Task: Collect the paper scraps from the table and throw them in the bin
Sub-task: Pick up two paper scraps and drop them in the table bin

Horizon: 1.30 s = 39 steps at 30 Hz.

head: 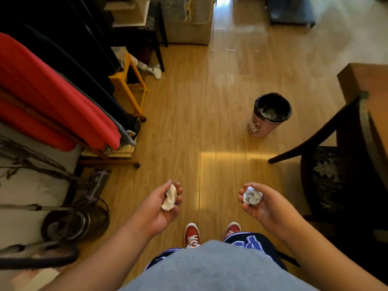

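My left hand (162,213) is palm up over the wooden floor and cups a crumpled white paper scrap (169,198). Level with it, my right hand (265,208) holds a second crumpled paper ball (252,195) with bluish print. The bin (260,128), a small pink one with a cartoon cat and a black liner, stands on the floor ahead and to the right, well beyond both hands. Some pale scraps lie inside it. The table (357,80) shows only as a brown corner at the right edge.
A dark chair (327,181) with a patterned seat stands at the right, beside the table. Red and black fabric rolls (52,97), a yellow stool (128,85) and a fan (71,223) crowd the left side. My red shoes (192,235) are on the wooden floor.
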Each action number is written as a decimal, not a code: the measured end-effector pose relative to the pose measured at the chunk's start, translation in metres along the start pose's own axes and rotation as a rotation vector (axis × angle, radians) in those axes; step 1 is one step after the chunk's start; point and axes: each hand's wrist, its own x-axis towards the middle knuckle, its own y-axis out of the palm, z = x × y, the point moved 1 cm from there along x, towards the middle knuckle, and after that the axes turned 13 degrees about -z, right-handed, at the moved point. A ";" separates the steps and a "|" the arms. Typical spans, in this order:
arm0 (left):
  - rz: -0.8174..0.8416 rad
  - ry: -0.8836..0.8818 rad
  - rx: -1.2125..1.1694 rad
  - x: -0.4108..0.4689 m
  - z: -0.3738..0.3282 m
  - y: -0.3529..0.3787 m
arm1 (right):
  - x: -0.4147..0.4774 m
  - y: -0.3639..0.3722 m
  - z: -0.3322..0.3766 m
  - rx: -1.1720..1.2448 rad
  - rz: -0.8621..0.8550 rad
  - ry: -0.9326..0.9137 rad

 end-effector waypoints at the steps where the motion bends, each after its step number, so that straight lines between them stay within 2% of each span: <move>1: 0.000 0.004 -0.002 0.007 -0.010 0.007 | 0.007 0.002 0.006 -0.004 -0.020 0.000; 8: 0.010 0.027 -0.004 0.062 -0.091 0.088 | 0.073 0.020 0.062 0.004 -0.080 0.071; 14: -0.021 0.054 -0.030 0.107 -0.169 0.160 | 0.148 0.060 0.139 -0.043 -0.083 0.103; 21: -0.134 0.074 -0.163 0.138 -0.241 0.185 | 0.213 0.153 0.242 -0.161 0.033 0.058; 28: -0.196 0.037 -0.272 0.188 -0.329 0.197 | 0.278 0.282 0.327 -0.232 0.163 0.020; 33: -0.201 0.025 -0.212 0.238 -0.419 0.222 | 0.322 0.356 0.375 -0.184 0.153 0.019; 39: -0.142 0.015 -0.034 0.282 -0.522 0.289 | 0.354 0.382 0.440 -0.006 0.022 0.013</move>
